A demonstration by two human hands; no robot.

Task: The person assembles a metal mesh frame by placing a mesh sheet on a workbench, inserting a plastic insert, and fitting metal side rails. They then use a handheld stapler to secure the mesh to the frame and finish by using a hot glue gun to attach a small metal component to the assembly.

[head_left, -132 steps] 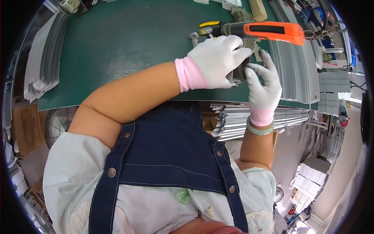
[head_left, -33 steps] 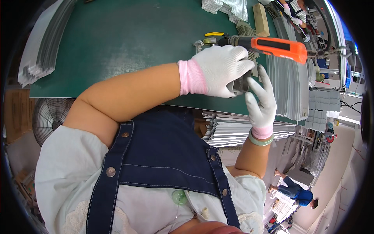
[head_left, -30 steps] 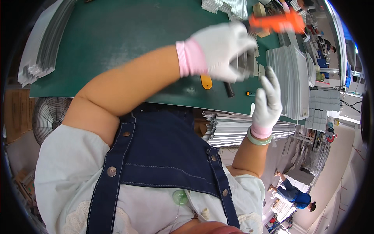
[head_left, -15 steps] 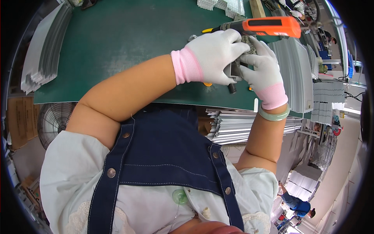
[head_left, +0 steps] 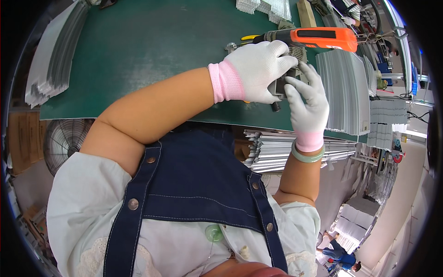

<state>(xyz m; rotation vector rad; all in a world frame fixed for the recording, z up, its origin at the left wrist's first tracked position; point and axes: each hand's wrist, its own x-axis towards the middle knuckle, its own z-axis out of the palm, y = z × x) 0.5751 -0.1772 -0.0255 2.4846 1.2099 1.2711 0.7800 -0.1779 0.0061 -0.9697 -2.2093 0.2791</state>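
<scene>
A: What are the fingers doing?
B: The gloved left hand [head_left: 258, 71] is curled with its thumb set below and its fingers above, clasping a grey metal piece [head_left: 279, 87]. The fingers of the right hand [head_left: 308, 102] are spread apart; two tips lie at the right side of the piece. Whether they pinch it, or anything small, cannot be told.

A: Where is the piece itself?
B: Between the two hands, over the near right part of the green tabletop [head_left: 138, 60], partly hidden by the gloves.

A: And just around the hands?
B: Beyond the left hand lies an orange-and-black power driver [head_left: 323, 38], its dark nose toward the left; contact with the glove cannot be made out. A yellow-handled tool [head_left: 249, 37] shows near that nose, and a dark rounded handle end [head_left: 276, 107] just below the piece. A pale green bangle [head_left: 308, 155] circles the right wrist.

A: Farther out?
B: A wooden block [head_left: 306, 14] rests toward the far edge. One stack of grey panels [head_left: 341, 92] stands to the right, another stack [head_left: 53, 60] at the far left. Below the table edge are metal profiles [head_left: 277, 150] and, at left, a fan [head_left: 67, 144].
</scene>
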